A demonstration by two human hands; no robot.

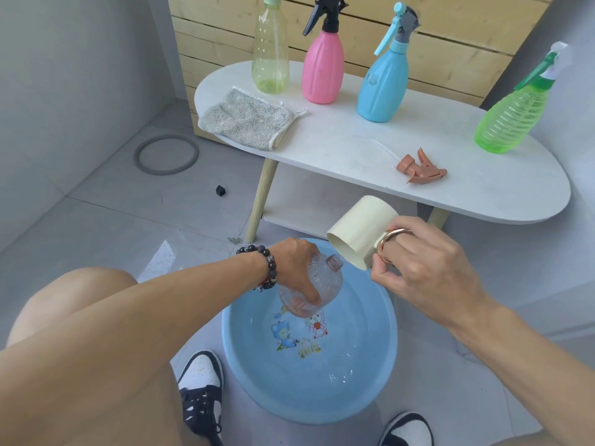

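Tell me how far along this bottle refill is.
Done: the orange spray head lies off on the white table, so the clear bottle is open. In hand: the left hand holds that bottle tilted over the blue basin while the right hand tips the cream cup at its neck. Left: the bottle looks nearly empty, so most of the filling, then probably refitting the head.
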